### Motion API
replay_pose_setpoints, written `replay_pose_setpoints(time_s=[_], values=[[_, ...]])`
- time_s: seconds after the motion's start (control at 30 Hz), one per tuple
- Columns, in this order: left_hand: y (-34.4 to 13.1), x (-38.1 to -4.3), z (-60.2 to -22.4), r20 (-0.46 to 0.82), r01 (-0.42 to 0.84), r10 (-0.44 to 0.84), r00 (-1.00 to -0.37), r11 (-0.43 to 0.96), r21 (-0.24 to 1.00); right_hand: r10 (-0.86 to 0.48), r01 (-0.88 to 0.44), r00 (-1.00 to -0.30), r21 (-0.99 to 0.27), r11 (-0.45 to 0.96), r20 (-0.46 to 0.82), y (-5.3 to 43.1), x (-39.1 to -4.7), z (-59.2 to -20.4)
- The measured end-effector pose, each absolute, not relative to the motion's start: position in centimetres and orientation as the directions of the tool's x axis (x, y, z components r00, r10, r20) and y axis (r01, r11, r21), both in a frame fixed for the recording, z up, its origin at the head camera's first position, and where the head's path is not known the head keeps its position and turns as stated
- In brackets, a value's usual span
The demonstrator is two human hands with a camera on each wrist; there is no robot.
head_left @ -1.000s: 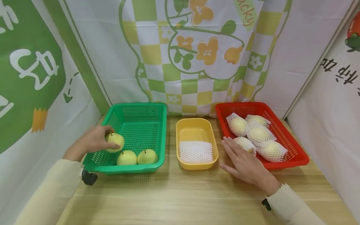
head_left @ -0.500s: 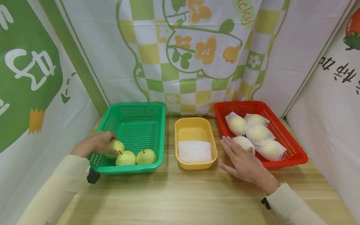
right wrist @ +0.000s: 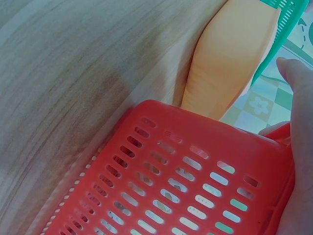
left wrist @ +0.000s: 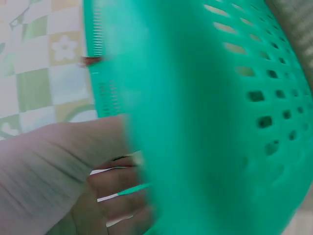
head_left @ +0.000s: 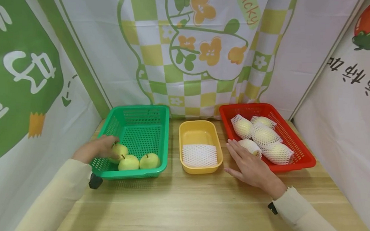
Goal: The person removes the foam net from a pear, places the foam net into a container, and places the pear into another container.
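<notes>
My left hand (head_left: pixel 101 147) is low in the left side of the green basket (head_left: pixel 168 137), its fingers and thumb about a round yellow-green pear (head_left: pixel 121 150). Two more pears lie beside it along the front wall: a middle pear (head_left: pixel 129 162) and a right pear (head_left: pixel 149 161). In the left wrist view the basket's wall (left wrist: pixel 195 122) hides the held pear and most fingertips. My right hand (head_left: pixel 252 166) lies with straight fingers over the red basket's (head_left: pixel 298 165) front left rim, next to a pear in a white foam net (head_left: pixel 251 147).
Between the baskets stands a yellow tray (head_left: pixel 201 171) holding white foam net sleeves (head_left: pixel 200 155). Several netted pears (head_left: pixel 264 134) fill the red basket. A printed curtain (head_left: pixel 199 80) hangs behind; the wooden table (head_left: pixel 189 205) runs along the front.
My left hand has lowered its pear into the green basket beside the other two, and over the last half second it has hardly moved. The right hand stays in place.
</notes>
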State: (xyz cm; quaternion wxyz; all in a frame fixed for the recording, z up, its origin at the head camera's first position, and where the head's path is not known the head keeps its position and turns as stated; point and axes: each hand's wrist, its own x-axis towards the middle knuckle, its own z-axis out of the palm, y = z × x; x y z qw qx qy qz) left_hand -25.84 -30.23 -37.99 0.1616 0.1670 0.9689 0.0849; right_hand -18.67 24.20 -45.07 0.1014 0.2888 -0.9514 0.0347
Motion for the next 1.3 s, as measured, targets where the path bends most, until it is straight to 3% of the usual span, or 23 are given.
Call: replay_pose_setpoints(time_s=[0.33,0.67,1.0,1.3], values=[[-28.1,-23.8,-34.3,-0.064,0.413,0.437,-0.897,0.881,0.230,-0.542,-0.557,-0.809,-0.004,0.830,0.229,24.2,-18.6,-45.1],[-22.1,-19.8,-32.4,0.061,0.573,0.577,-0.814,0.782,0.246,-0.548,-0.559,-0.810,0.009,0.829,0.211,24.1,-18.7,-45.1],[-18.2,-17.9,-36.2,0.148,0.648,0.634,-0.759,0.713,0.267,-0.539,-0.550,-0.817,0.003,0.835,0.203,24.1,-18.7,-45.1],[-16.0,-17.1,-41.7,0.246,0.707,0.676,-0.695,0.704,0.063,-0.536,-0.547,-0.818,0.007,0.837,0.209,24.1,-18.7,-45.1]])
